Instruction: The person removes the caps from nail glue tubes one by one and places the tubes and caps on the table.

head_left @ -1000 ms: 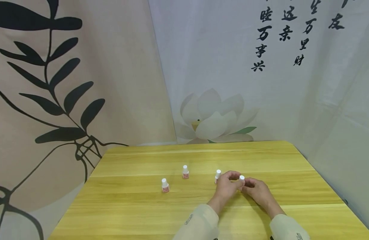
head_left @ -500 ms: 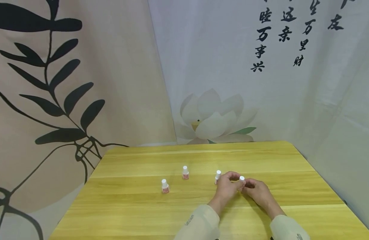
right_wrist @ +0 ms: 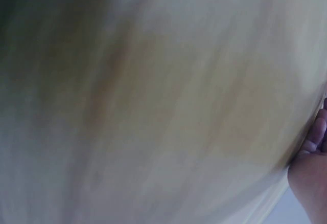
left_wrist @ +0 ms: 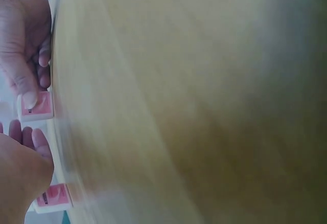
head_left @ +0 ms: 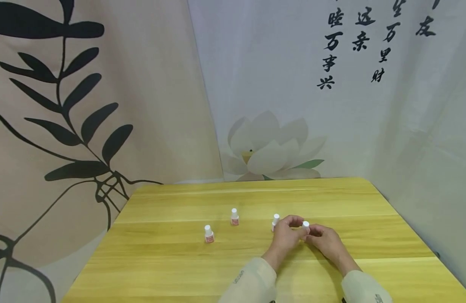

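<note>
A small white bottle with a white cap point(head_left: 306, 224) stands between the two hands on the right half of the table. My right hand point(head_left: 325, 243) pinches it from the right; in the left wrist view its thumb lies on the pink label point(left_wrist: 45, 104). From the left, my left hand point(head_left: 287, 236) has thumb and forefinger around the bottle's upper part, its other fingers point(left_wrist: 41, 141) curved beside it. Just behind the left hand, a second bottle point(head_left: 275, 219) is partly hidden. Only part of the right hand point(right_wrist: 309, 180) shows in the right wrist view.
Two more such bottles stand upright on the wooden table point(head_left: 161, 269), one left of centre point(head_left: 209, 234) and one farther back point(head_left: 234, 217). A printed cloth backdrop point(head_left: 168, 105) hangs behind the table's far edge.
</note>
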The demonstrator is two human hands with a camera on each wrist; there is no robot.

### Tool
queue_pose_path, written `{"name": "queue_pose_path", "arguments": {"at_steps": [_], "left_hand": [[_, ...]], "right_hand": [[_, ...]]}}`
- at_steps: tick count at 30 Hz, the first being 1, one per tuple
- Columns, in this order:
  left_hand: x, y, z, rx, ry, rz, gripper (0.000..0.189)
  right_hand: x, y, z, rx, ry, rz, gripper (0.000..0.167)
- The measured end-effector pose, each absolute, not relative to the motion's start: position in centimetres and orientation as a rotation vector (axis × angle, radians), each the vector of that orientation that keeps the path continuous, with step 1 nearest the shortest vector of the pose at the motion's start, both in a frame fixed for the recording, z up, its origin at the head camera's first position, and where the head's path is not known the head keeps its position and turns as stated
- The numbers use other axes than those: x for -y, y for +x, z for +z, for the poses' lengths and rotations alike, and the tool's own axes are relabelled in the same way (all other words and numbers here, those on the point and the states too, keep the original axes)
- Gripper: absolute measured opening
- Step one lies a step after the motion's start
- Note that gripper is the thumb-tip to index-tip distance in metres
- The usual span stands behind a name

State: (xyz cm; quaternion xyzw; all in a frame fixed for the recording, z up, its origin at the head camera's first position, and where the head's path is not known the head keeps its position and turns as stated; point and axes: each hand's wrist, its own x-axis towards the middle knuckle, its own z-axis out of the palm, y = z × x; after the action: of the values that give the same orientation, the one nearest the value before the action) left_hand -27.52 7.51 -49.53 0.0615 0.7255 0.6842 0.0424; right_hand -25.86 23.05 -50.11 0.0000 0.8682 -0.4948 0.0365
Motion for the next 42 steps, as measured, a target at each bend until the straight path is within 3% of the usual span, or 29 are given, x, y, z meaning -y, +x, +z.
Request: {"name": "queue_pose_path", "arguments": {"at_steps": [25, 42], "left_hand": [[-7.76, -27.58, -49.48, -2.258, 0.169, 2.071, 0.013], [-7.7, -27.73, -49.69, -2.263, 0.181, 2.086, 0.013]], "right_hand": [[-23.03, -25.88, -49.93, -2.657, 0.008, -1.515, 0.025], [-22.99, -25.97, -50.1, -2.654, -0.017, -1.535, 0.031]]}}
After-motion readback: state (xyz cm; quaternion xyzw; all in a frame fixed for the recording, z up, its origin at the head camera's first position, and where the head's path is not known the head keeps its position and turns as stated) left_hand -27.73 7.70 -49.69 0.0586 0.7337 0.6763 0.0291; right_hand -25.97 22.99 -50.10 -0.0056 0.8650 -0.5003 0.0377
